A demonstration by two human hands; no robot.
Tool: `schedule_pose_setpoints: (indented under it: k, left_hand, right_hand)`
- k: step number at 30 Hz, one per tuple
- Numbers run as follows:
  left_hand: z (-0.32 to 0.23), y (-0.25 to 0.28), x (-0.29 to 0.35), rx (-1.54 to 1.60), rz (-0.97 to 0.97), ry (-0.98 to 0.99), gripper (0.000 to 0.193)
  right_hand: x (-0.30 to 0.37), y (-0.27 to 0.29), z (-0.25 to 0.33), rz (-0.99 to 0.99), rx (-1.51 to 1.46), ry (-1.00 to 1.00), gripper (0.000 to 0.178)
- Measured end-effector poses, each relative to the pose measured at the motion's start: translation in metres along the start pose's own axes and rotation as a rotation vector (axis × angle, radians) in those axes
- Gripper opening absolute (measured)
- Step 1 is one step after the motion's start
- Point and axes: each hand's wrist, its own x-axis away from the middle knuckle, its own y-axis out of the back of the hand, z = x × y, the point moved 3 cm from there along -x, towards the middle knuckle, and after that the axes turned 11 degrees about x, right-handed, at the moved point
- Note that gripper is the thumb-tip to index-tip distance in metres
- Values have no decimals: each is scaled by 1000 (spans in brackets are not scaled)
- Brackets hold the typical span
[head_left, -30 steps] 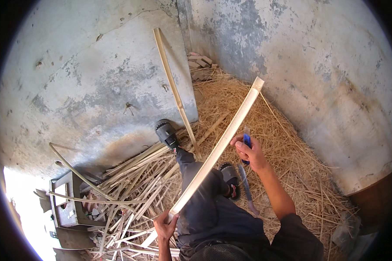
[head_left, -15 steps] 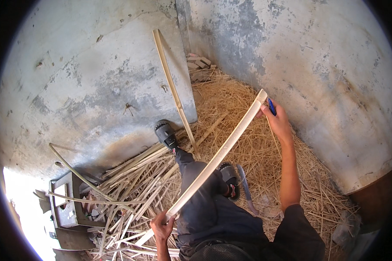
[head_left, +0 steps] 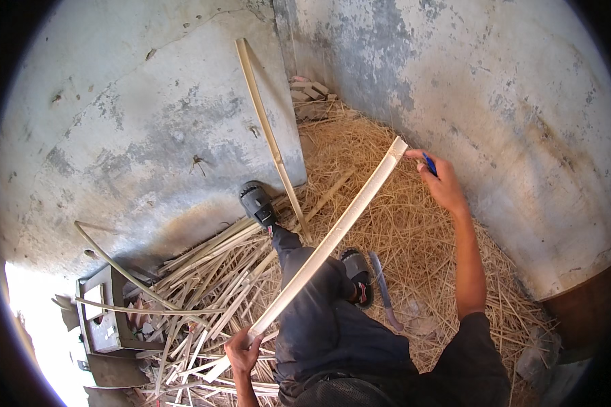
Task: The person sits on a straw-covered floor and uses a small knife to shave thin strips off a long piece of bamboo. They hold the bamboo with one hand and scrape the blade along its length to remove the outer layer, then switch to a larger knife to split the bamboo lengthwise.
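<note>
A long pale split bamboo strip (head_left: 332, 241) runs diagonally from lower left to upper right above my legs. My left hand (head_left: 243, 349) grips its lower end. At the far tip of the strip, my right hand (head_left: 442, 183) is stretched out at arm's length, closed on a small blue pen-like tool (head_left: 430, 164). A long knife (head_left: 384, 290) lies on the straw beside my right foot (head_left: 357, 275). My left foot (head_left: 256, 202) is stretched toward the wall.
Straw-like shavings (head_left: 414, 230) cover the floor up to the grey walls (head_left: 495, 102). A heap of bamboo splits (head_left: 197, 285) lies to the left. One strip (head_left: 268, 136) leans on the wall. A small metal box (head_left: 103, 319) stands at lower left.
My right hand has slid with the blue tool from the strip's middle up to its far tip. The left hand has kept its grip on the lower end.
</note>
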Motion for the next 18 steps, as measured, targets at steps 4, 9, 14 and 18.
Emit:
schedule_pose_setpoints:
  k: [4,9,14,18]
  left_hand:
    - [-7,3,-5,-85,-3,-6,40]
    - [-30,-6,-14,-58,-39,-42,40]
    - [-84,-31,-36,42,-68,2,38]
    - [-129,-65,-57,186,-30,29,37]
  right_hand:
    - [1,10,-13,-100,42,-46,33]
    - [12,19,-27,-357,532,-74,45]
    - [38,6,10,-125,152,-143,42]
    - [77,-35,44,102,-469,-44,36]
